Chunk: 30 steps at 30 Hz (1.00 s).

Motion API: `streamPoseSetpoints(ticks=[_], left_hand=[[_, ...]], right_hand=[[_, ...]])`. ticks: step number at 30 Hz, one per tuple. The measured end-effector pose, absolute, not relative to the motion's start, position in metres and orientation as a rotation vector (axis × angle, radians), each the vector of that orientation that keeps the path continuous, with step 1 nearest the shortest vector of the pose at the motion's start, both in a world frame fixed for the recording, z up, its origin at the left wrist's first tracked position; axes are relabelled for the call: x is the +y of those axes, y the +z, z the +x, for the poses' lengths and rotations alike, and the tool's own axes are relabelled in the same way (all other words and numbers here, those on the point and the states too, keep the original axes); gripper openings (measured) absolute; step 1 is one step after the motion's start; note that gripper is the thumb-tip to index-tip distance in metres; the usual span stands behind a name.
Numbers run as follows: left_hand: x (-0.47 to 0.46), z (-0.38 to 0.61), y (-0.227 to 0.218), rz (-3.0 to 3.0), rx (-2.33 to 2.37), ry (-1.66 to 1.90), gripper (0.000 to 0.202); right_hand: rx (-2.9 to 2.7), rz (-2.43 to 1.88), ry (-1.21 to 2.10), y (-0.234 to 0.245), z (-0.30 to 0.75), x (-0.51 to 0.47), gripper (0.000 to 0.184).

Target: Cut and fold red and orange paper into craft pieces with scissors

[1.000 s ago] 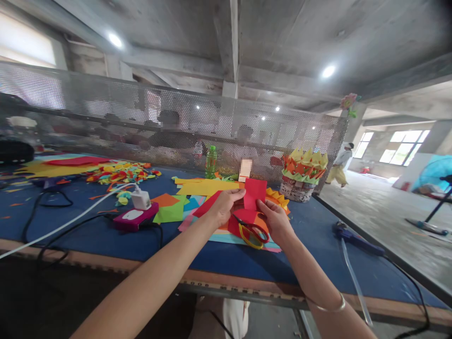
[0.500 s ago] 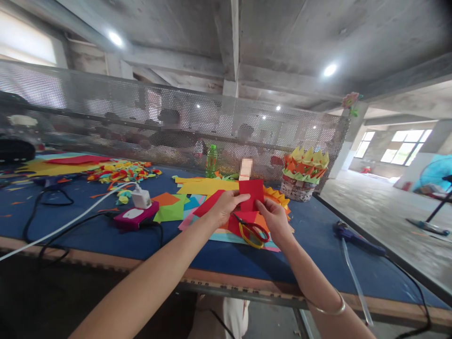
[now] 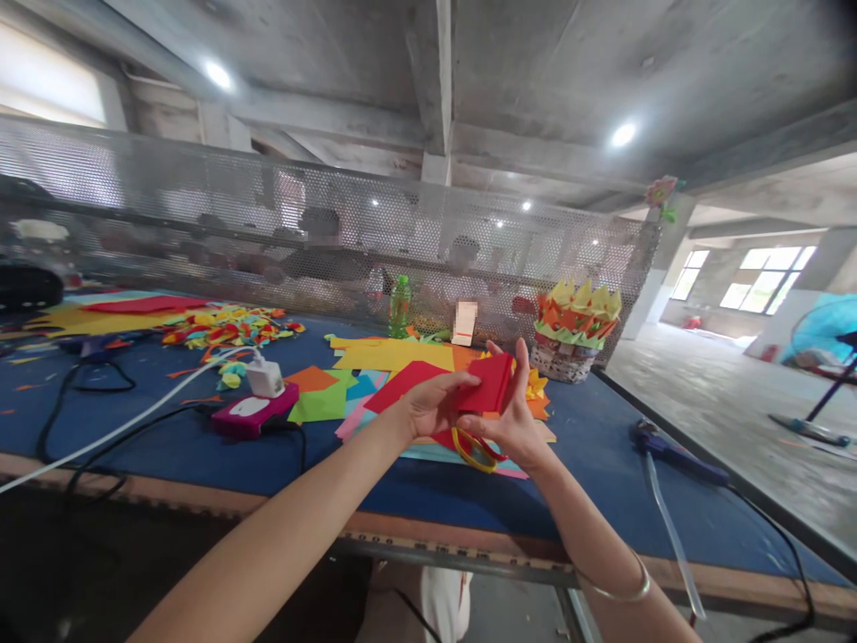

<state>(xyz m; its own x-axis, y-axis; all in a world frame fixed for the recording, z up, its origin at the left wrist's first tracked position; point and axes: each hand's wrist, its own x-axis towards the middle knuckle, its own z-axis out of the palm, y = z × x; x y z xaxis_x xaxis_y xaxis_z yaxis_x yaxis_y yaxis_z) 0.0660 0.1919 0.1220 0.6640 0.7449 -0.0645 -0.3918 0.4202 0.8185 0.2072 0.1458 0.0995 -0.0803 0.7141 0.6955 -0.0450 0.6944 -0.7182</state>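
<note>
Both my hands hold a small red paper sheet (image 3: 488, 384) above the blue table (image 3: 589, 482). My left hand (image 3: 432, 404) pinches its left edge. My right hand (image 3: 510, 413) cups the sheet from beneath, palm up, fingers against its right side. The sheet lies tilted, nearly flat. Under the hands, scissors with yellow and red handles (image 3: 474, 446) rest on a pile of coloured paper sheets (image 3: 375, 375).
A magenta device (image 3: 251, 414) with a white charger (image 3: 264, 377) and cables lies to the left. A green bottle (image 3: 400, 307) and a woven basket of folded paper pieces (image 3: 576, 335) stand by the mesh screen (image 3: 268, 232). A glue gun (image 3: 673, 451) lies at right.
The red sheet was upright between my fingertips; now it is tipped over towards flat. My right hand turned palm up beneath it.
</note>
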Motion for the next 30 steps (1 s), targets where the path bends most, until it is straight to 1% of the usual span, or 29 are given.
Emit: streamPoseSetpoints(ticks=[7,10,13,14,15,16,19,21,23,25,30], left_hand=[[0.188,0.068,0.122,0.888,0.461,0.741,0.006],[0.189,0.068,0.121,0.917,0.466,0.77,0.003],[0.191,0.069,0.119,0.965,0.465,0.814,0.003],[0.192,0.07,0.118,0.986,0.465,0.838,0.004],[0.194,0.071,0.117,1.009,0.465,0.87,0.004],[0.196,0.072,0.115,1.035,0.464,0.906,0.005],[0.201,0.075,0.11,1.133,0.463,1.025,0.013],[0.204,0.076,0.107,1.207,0.477,1.095,0.02],[0.205,0.076,0.105,1.276,0.516,1.164,0.023],[0.205,0.076,0.105,1.343,0.565,1.217,0.023],[0.205,0.077,0.101,1.483,0.643,1.277,0.015]], right_hand=[[-1.535,-0.585,0.651,0.101,0.207,0.145,0.138],[-1.542,-0.625,0.629,0.102,0.205,0.142,0.133],[-1.537,-0.678,0.649,0.103,0.205,0.14,0.133],[-1.524,-0.689,0.662,0.102,0.206,0.14,0.131],[-1.502,-0.693,0.675,0.101,0.208,0.141,0.124],[-1.464,-0.69,0.688,0.1,0.21,0.143,0.112],[-1.284,-0.726,0.747,0.096,0.216,0.153,0.065],[-1.189,-0.799,0.794,0.095,0.22,0.158,0.049],[-1.175,-0.844,0.833,0.095,0.22,0.161,0.041],[-1.21,-0.845,0.864,0.095,0.219,0.161,0.037],[-1.257,-0.859,0.858,0.093,0.217,0.162,0.036]])
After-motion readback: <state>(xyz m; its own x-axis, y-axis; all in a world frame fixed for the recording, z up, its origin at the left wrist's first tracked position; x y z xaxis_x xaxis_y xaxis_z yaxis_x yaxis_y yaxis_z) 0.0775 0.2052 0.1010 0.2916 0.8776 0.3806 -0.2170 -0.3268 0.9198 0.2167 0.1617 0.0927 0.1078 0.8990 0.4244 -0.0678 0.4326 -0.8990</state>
